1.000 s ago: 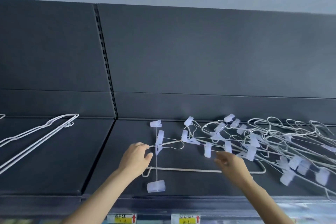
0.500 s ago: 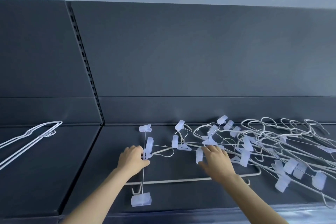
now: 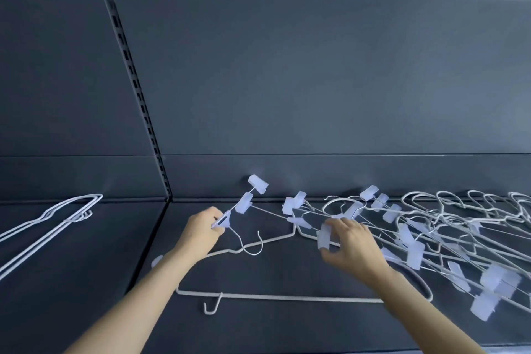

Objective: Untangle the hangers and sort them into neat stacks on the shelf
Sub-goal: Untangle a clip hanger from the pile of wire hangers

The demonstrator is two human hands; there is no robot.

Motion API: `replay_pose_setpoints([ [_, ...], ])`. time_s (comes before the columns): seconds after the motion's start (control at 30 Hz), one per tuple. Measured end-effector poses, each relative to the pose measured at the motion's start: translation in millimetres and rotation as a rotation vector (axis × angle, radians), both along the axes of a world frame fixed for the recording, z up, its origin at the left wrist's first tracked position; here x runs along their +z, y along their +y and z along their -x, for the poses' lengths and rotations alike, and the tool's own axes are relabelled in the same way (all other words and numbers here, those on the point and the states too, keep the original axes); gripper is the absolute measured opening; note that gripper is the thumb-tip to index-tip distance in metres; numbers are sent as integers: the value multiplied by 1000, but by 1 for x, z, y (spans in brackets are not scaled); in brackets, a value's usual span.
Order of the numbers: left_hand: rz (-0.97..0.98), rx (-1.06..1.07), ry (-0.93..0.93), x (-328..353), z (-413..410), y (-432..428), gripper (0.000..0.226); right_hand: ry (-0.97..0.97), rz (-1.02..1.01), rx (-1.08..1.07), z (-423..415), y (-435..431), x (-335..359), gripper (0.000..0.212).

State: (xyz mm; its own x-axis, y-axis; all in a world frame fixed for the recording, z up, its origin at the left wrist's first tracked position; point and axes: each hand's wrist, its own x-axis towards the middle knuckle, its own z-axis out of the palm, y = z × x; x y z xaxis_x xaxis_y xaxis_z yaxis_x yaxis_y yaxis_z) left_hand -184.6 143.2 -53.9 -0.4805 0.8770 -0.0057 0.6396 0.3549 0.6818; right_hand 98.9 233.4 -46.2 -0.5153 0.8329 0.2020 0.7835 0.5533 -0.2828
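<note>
Left hand [image 3: 201, 231] grips a clip hanger [image 3: 244, 204] just left of the tangle [image 3: 431, 227]; right hand [image 3: 355, 251] pinches a clip [image 3: 323, 236] at its edge. Looks light, springy, snag-prone: better held by the wire bar.

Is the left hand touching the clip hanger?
Touching. The head view shows the left hand pinching a clip on the clip hanger, with no gap between fingers and clip.

No writing, label, brand, number or sign can be read on the shelf [image 3: 258, 330], its back panels [image 3: 316, 80], the hangers [image 3: 448, 227] or their clips [image 3: 415, 256].
</note>
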Motion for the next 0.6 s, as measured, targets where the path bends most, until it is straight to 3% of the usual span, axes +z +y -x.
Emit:
replay_pose_setpoints([
  [0.1,-23,-17,-24,0,-2,10,15,52,126,-33,-8,1,15,42],
  [0.23,5,-35,4,-7,-8,23,19,40,127,-83,-17,9,23,42],
  [0.33,26,40,282,-10,-16,29,32,16,102,-108,-17,14,26,37],
  [0.4,-89,39,447,-10,-26,27,38,-5,92,-114,-16,16,25,38],
  [0.5,-261,-182,555,-18,-47,18,23,11,100,-114,-15,20,24,44],
  [0.6,-134,-398,619,-24,-68,13,11,62,95,-129,-12,23,26,42],
])
